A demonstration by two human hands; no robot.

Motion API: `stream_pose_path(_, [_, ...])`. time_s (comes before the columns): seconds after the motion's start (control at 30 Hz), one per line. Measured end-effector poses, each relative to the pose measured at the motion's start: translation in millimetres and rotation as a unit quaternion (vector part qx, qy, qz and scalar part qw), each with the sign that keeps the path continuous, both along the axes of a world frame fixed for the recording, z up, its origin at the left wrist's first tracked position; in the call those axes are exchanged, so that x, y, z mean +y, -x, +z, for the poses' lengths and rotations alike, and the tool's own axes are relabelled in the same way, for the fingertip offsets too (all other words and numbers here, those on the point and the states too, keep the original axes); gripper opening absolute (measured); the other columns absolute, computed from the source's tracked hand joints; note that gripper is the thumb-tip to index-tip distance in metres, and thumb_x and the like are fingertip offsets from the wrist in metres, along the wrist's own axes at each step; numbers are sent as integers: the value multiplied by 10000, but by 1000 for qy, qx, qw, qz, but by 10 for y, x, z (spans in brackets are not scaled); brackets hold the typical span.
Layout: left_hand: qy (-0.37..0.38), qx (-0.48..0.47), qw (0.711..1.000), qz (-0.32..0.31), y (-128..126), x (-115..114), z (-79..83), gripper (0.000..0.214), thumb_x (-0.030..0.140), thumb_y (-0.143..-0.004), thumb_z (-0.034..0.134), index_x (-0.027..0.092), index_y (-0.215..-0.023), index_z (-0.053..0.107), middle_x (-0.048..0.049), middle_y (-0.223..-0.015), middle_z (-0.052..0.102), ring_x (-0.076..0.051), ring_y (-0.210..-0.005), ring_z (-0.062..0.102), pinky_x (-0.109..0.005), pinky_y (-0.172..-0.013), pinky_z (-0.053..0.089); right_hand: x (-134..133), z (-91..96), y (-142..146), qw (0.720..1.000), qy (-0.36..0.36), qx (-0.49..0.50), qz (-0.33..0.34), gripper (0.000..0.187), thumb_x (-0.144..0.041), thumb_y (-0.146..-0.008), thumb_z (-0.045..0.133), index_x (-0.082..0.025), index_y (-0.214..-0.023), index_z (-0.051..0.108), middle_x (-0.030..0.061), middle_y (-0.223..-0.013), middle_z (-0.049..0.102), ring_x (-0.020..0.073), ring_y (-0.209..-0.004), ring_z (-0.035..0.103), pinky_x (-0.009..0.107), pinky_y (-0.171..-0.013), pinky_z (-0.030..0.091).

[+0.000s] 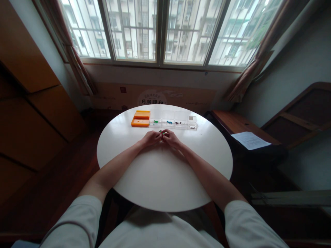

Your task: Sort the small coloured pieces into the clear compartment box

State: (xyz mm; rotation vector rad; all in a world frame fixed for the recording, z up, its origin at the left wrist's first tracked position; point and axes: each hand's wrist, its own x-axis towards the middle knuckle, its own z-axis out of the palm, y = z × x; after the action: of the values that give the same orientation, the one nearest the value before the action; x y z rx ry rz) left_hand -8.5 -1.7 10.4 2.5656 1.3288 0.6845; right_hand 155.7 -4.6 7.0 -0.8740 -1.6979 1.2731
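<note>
My left hand point(152, 137) and my right hand point(170, 138) meet over the middle of the white table, their fingers closed together. Between the fingertips shows a small green piece point(163, 134), too small to name more exactly; both hands seem to pinch it. Just beyond stands a row of clear plastic boxes point(184, 126) with raised lids. Inside them lie small green pieces point(156, 122), blue pieces point(169, 122) and dark pieces point(178, 123). At the row's left end is an open orange box point(140, 125) with a few tiny bits in it.
The round white table point(165, 182) reaches close to my body. A wooden bench point(219, 119) with a sheet of paper point(250, 140) stands to the right. Behind the table, a printed cardboard panel point(111, 93) leans below the barred window point(134, 31). Wooden cabinets point(31, 113) are on the left.
</note>
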Motion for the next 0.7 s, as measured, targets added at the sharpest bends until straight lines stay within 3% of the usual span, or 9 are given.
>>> stream_pose_path(0.7, [-3,0,1000,5,3,1,-9,459,416,-886,312,167,-751,674,-32,-688,665,-123,-603,557,-201,-556,317,3,2,2,1000,-2,-6,-4,174,-170,-683,500,-169,-857,510,-36,-589,569,86,-516,509,203,-500,403])
